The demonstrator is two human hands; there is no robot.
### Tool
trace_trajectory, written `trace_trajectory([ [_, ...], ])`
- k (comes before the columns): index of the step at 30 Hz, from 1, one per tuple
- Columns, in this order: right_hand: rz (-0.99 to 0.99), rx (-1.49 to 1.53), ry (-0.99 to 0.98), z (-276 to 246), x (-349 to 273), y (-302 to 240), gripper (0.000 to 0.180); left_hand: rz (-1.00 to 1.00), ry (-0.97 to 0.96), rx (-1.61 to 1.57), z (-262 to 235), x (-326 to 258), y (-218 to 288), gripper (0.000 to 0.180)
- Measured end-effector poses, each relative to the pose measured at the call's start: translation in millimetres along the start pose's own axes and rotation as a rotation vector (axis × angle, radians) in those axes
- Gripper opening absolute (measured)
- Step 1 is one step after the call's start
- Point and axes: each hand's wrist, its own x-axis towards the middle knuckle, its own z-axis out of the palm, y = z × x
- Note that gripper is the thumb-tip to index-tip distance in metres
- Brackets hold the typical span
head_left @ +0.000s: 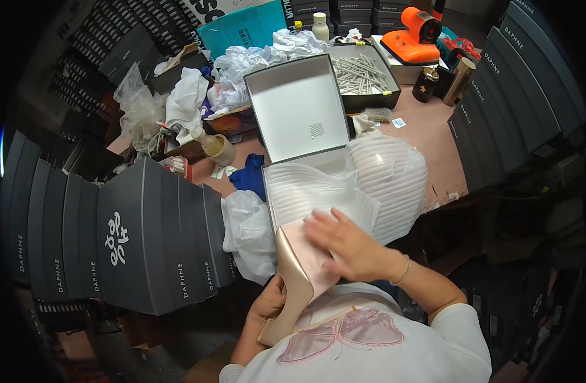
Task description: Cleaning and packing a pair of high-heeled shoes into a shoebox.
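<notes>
My left hand (271,299) is closed round a champagne-gold piece with a curved side, which looks like a shoe (296,277). It is tilted in front of my white top, and its flat pale-pink face is turned up. Over that face my right hand (350,246) is spread, slightly blurred; I cannot tell whether it touches. Just beyond, an open shoebox (265,185) with a white inside holds ribbed white foam wrap (309,191). Its lid (296,108) stands raised at the back. Another foam-wrapped bundle (390,185) lies against the box's right side.
Dark shoeboxes (146,236) stand in a row at left, with more stacked (516,96) at right. Behind are crumpled white paper (242,70), a box of white sticks (363,73), an orange device (411,41) and a gold canister (459,81). A blue cloth (249,175) lies beside the open box.
</notes>
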Motion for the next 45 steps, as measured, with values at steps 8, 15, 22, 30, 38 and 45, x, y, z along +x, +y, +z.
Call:
trace_trajectory([
  [8,-0.234,-0.004,-0.238,52,-19,-57,0.061,0.344,0.01,-0.154,-11,13,28,0.078],
  [15,-0.198,0.049,-0.109,50,-20,-53,0.042,0.342,0.107,-0.036,22,13,60,0.063],
  [22,-0.205,0.023,-0.066,58,-27,-50,0.036,0.292,-0.024,0.063,-11,28,47,0.069],
  [30,-0.237,0.029,0.038,50,-20,-50,0.03,0.376,-0.132,-0.007,-18,38,37,0.06],
  [38,-0.119,0.128,0.397,19,-19,-50,0.03,0.44,-0.07,-0.158,10,29,55,0.054],
  [45,-0.112,0.206,0.366,39,-26,-49,0.03,0.404,-0.05,-0.361,23,25,53,0.058],
])
